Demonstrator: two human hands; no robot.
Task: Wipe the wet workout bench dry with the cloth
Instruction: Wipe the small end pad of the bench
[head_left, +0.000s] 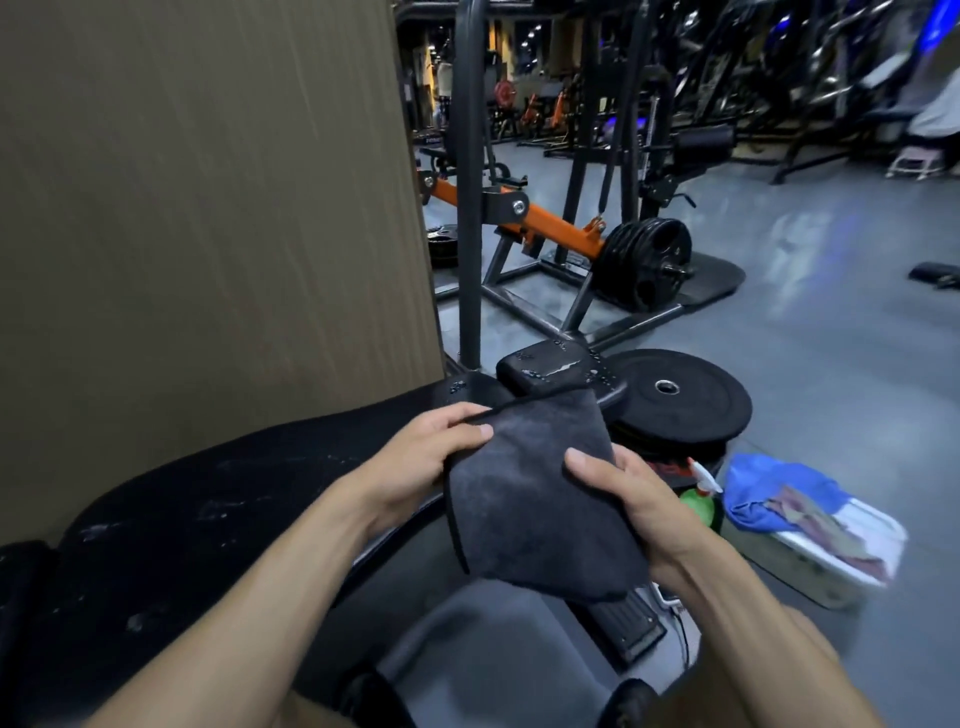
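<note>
Head view shows the left hand (415, 462) and right hand (631, 501) pinching the cloth (535, 499) by its edges, thumbs on top, above the wet bench (218, 499) at left; held bunched, it could smear droplets, not lift them.
</note>
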